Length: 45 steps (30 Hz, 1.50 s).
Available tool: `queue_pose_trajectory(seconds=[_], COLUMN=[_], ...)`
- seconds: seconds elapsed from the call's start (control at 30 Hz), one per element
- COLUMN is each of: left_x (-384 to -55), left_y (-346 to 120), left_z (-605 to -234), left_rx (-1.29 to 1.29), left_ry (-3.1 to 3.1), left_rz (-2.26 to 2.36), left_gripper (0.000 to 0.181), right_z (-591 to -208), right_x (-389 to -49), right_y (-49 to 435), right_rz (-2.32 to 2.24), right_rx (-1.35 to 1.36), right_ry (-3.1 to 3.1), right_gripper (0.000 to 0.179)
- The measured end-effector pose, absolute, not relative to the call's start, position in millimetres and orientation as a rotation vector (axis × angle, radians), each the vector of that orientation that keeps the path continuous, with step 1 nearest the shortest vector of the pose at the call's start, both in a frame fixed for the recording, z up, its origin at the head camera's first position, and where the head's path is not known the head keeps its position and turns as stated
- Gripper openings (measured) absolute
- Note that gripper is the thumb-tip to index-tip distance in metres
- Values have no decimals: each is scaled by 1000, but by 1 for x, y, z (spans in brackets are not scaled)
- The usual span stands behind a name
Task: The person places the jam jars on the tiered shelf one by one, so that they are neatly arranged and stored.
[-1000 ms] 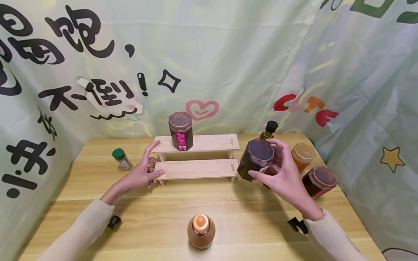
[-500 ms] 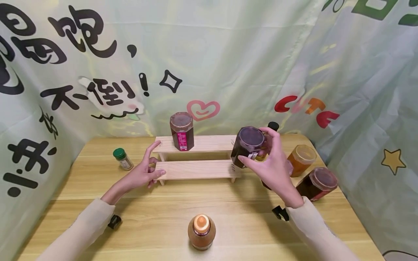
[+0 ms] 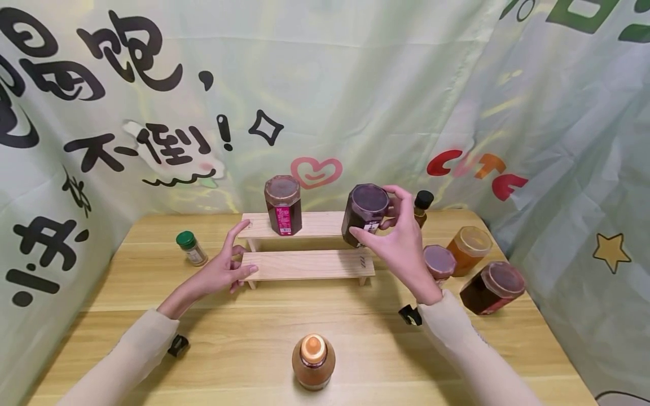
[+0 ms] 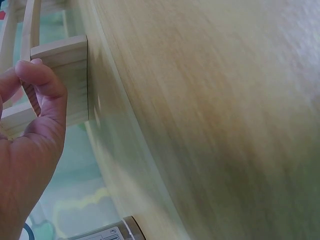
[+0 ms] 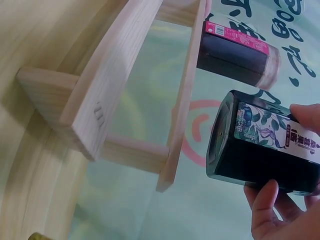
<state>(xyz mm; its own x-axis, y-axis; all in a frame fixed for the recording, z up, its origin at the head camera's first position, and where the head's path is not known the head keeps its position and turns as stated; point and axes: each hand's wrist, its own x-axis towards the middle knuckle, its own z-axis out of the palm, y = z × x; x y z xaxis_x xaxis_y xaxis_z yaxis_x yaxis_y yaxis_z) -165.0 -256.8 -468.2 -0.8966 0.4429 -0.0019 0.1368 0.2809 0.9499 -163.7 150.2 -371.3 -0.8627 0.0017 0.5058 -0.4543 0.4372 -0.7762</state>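
Note:
A two-tier wooden shelf [image 3: 299, 265] stands toward the back of the table. My left hand [image 3: 223, 269] holds its left end, thumb on the lower board and index finger reaching the upper one; in the left wrist view the fingers close around the board's end. My right hand [image 3: 398, 248] grips a dark faceted jar [image 3: 361, 217] with a purplish lid, slightly tilted. In the right wrist view this jar [image 5: 265, 145] shows a floral label, and its base is off the upper board. Another dark jar [image 3: 282, 206] with a pink label stands on the upper board's left part.
Right of the shelf stand a black-capped bottle [image 3: 422, 207], an amber jar [image 3: 469, 251], a purple-lidded jar [image 3: 439, 263] and a dark jar [image 3: 492, 287]. A green-capped shaker [image 3: 191, 248] is at left, a brown bottle [image 3: 313, 362] in front. A printed curtain [image 3: 355, 101] hangs behind.
My right hand has carried the dark jar left and back from beside the shelf to the upper board's right part. My left hand has stayed at the shelf's left end.

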Motion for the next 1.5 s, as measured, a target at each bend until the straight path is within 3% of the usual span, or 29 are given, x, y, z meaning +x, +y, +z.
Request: queue_pose_trajectory(seconds=[0.73,1.5], left_x=[-164,-164], left_y=[-256,-257], left_z=[-471,-468], left_rx=[491,510], left_ry=[2274,2275], left_rz=[1681,1666], left_gripper=[108,108], right_z=[-382,-392], right_x=[-196,-207], right_y=[106,95], right_rz=[1363,1296], right_rx=[305,311], right_ry=[-2300,-2330], right_gripper=[100,104])
